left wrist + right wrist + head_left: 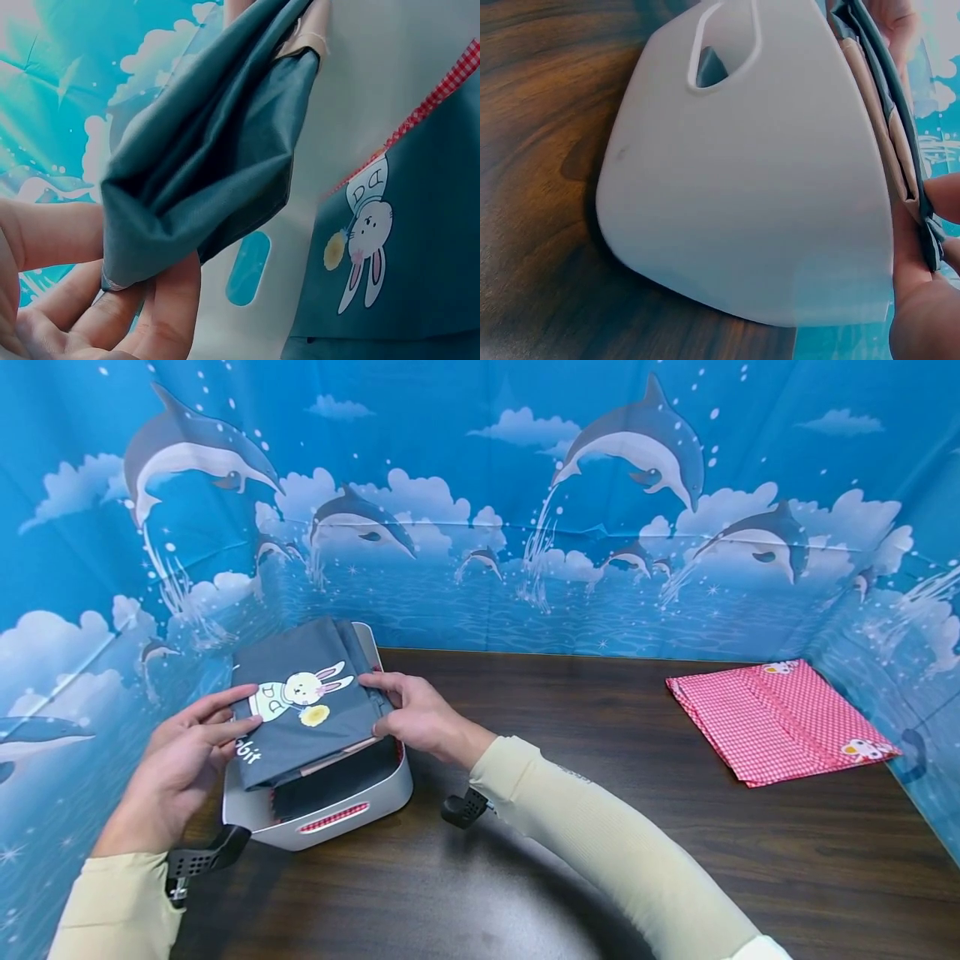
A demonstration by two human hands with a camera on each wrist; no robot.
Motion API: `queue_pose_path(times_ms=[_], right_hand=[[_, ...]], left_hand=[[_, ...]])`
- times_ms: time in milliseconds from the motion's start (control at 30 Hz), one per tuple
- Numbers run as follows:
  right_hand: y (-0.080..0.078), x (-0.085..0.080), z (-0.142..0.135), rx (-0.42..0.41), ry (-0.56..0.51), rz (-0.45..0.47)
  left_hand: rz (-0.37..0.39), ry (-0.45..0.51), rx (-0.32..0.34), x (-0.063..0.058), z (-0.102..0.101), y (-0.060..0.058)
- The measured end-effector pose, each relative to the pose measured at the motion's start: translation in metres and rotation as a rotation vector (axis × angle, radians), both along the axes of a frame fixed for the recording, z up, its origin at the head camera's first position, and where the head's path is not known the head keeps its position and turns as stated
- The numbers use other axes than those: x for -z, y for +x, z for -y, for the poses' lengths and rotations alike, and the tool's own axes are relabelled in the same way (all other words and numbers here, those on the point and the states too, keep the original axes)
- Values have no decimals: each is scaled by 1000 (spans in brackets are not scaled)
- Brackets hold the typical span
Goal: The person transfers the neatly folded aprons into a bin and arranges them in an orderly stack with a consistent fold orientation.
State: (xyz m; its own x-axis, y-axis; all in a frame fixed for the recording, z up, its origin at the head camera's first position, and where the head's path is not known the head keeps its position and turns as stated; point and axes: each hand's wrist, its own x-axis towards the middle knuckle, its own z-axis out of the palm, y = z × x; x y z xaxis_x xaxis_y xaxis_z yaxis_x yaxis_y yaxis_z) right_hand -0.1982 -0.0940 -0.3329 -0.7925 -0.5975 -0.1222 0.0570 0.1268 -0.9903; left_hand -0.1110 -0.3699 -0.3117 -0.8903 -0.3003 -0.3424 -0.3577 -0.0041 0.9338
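Note:
Both hands hold a folded dark grey-blue cloth printed with a white rabbit and a yellow flower, over a white plastic bin. My left hand pinches its left edge between thumb and fingers. At the opposite edge, the right hand grips with the thumb below and fingers on top. Beige material shows between its layers in the right wrist view. Inside the bin lies another dark cloth with a rabbit print and red checked edging, seen in the left wrist view.
A folded red-and-white checked cloth lies at the right of the dark wooden table. A blue dolphin-print curtain encloses the back and sides. The bin has slot handles and stands near the left curtain.

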Motion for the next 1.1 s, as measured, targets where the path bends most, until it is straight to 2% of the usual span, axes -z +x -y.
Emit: queue_pose_path(times_ms=[200,567,667,767,833,900,1000,1100], right_hand=[[6,3,-5,-17,28,-40],[10,4,-11,-14,22,-53],[11,4,-13,-15,63,-134],[13,2,-19,-3,175,-318],[13,2,-25,19,243,-435],[13,4,-32,44,272,-506],[10,8,-44,71,237,-529],[6,15,-62,95,208,-540]], left_hand=[[2,-1,34,2,0,1],[9,-35,43,0,-4,1],[13,-218,77,-3,-9,2],[33,-550,132,-8,-15,2],[28,-738,140,-10,-18,3],[32,-832,137,-12,-19,5],[24,-868,132,-13,-21,7],[-3,-919,179,-11,-30,9]])
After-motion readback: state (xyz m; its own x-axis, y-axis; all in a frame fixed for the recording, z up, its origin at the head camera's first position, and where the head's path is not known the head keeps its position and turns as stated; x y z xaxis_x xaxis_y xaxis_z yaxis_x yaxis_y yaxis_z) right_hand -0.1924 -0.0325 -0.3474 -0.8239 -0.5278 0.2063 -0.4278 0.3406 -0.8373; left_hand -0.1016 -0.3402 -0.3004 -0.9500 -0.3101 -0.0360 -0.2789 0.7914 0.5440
